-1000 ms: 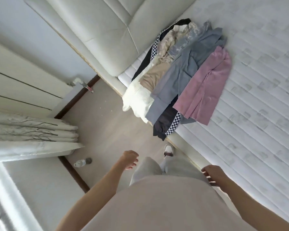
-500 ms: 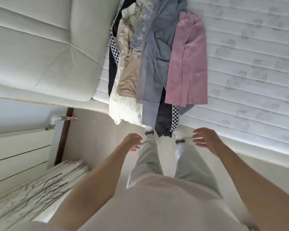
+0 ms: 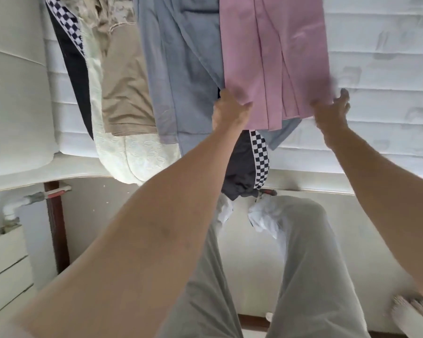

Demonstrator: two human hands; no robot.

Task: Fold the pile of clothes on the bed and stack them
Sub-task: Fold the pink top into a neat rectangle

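The fingers [image 3: 232, 100] of the left hand [image 3: 230, 111] curl onto the near left corner of the pink garment [image 3: 274, 57]. They seem to pinch the cloth there. The fingers [image 3: 341, 98] of the right hand [image 3: 332, 111] curl at the near right corner of the same garment. That hand is blurry, so I cannot tell if it has a real hold yet or only touches the edge.

I think the hands take the two near corners because the pink garment lies on top of the pile. With a hand on each corner, it can come off flat and wide, ready to fold.

The pile lies on the bed [image 3: 381, 69], at its near edge. The clothes lie side by side and overlap. Just left of the pink one is a grey-blue garment [image 3: 178, 69], partly under it. Then comes a tan garment [image 3: 125, 89], and a white lacy garment [image 3: 137, 154] that hangs over the bed's edge. A black garment with a checkered stripe [image 3: 259, 157] sits under the pink one and also hangs off the edge.

It could snag or slide to the floor [image 3: 122, 211] when the pink one lifts. To the right of the pile the bed shows bare mattress, a good place to fold. The person's legs [image 3: 303, 252] stand close against the bed.
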